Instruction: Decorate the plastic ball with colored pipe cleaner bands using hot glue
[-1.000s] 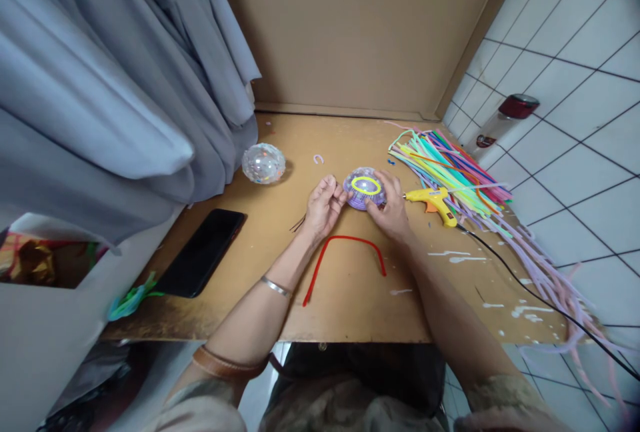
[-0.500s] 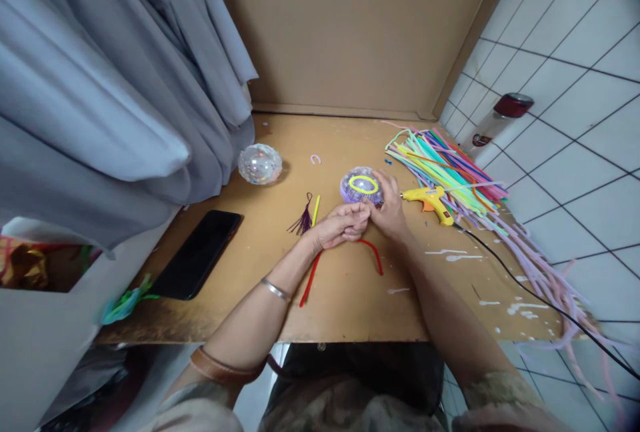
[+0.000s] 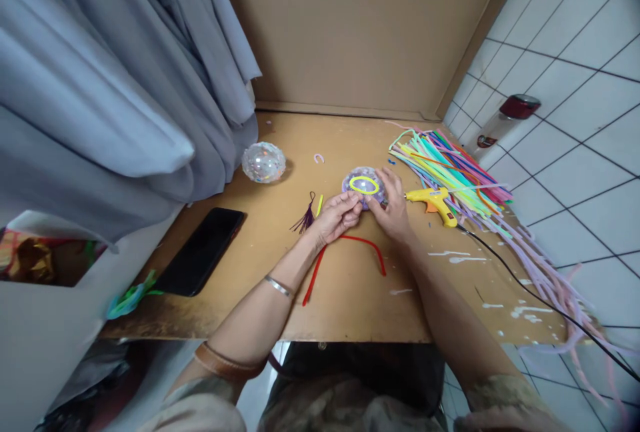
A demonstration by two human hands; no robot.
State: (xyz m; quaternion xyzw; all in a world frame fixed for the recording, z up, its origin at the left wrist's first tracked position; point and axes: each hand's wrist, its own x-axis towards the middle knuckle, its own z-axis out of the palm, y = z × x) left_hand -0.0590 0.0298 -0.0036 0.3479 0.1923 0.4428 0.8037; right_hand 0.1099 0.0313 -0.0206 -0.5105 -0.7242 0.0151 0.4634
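A rounded, see-through purple piece point(image 3: 364, 186), like a ball or dome, rests on the table with a bright yellow oval ring point(image 3: 376, 183) on its upper face. My right hand point(image 3: 393, 207) grips its right side, fingers over the top and thumb at the near edge. Pinched together, the fingers of my left hand point(image 3: 341, 214) meet that near edge; whatever is between them is hidden. Beneath the left wrist and palm runs a bent red pipe cleaner point(image 3: 367, 241). Left of this hand lie a short yellow stick point(image 3: 320, 203) and a dark purple tassel point(image 3: 304, 219).
A clear ball point(image 3: 264, 163) sits back left, a black phone point(image 3: 203, 252) nearer. To the right lie a yellow glue gun point(image 3: 434, 203) with its black cord and a heap of colored pipe cleaners point(image 3: 440, 165). Grey cloth point(image 3: 200, 85) hangs at left; a clear red-capped bottle point(image 3: 505, 124) stands right.
My left hand's fingers have moved up to the near edge of the purple piece, uncovering more of the red pipe cleaner. My right hand keeps its grip. The view has shifted slightly.
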